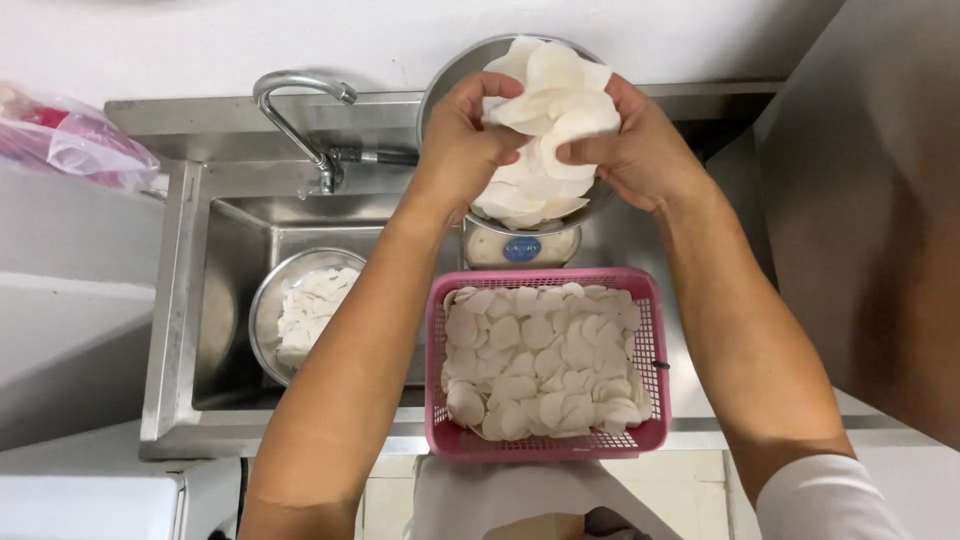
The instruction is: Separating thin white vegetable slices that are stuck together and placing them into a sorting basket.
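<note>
A heap of thin white slices is sitting in a round steel bowl at the far middle of the scene, and both hands are working in it. The left hand is curling its fingers closed around the left side of the heap, gripping a bunch of slices. The right hand is pinching slices on the right side, thumb and fingers closed on them. The bowl is resting on a small white kitchen scale with a blue round mark, just behind a pink plastic basket. That basket is sitting on the near edge of the steel sink and is holding many more white slices lying flat. To the left, down in the sink basin, 1 more steel bowl is holding similar slices. A curved steel faucet is standing at the far left, and a clear plastic bag with pink contents is lying beyond the sink's left rim.
</note>
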